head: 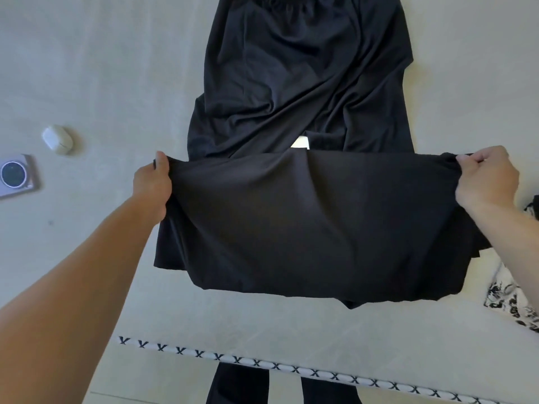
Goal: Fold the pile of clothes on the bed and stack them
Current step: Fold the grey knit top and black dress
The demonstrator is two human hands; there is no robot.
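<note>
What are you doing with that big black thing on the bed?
A person is folding a black garment spread on the bed. The left hand and right hand each pinch a corner of its near end, lifted and doubled towards the far end. A white earbud case and a phone lie to the left.

Head view, single camera: worn on the person's head, looking forward and steeply down onto the bed (116, 68). Close range; both forearms enter from the bottom corners. The bed's cross-stitched edge (294, 368) runs along the near side, below it a strip of floor. No second view.
</note>
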